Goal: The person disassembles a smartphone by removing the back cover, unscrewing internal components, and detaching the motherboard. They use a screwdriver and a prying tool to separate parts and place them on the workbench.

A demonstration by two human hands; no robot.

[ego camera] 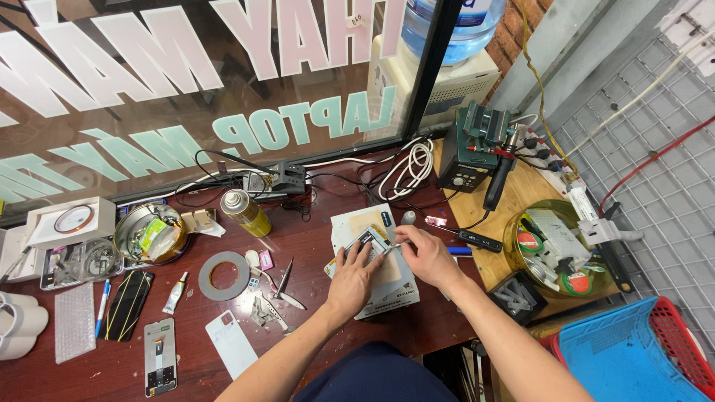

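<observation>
Left hand [351, 277] presses flat, fingers spread, pinning a small phone part [370, 242] on the white heating pad [387, 286]; right hand [427, 255] pinches tweezers [392, 249] at its edge.

Under the left hand [351, 279] lies a phone part [370, 242] with a glossy glass face, on a smooth white plate [350, 223]; beyond, a dark polished wooden desk [313, 238]; left, a shiny metal bowl [128, 231]

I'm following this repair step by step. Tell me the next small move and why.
Probably ease the thin tool a little further along the phone's edge. The left hand presses the phone flat on the white pad, while the right hand holds the tool's tip at its edge.
</observation>
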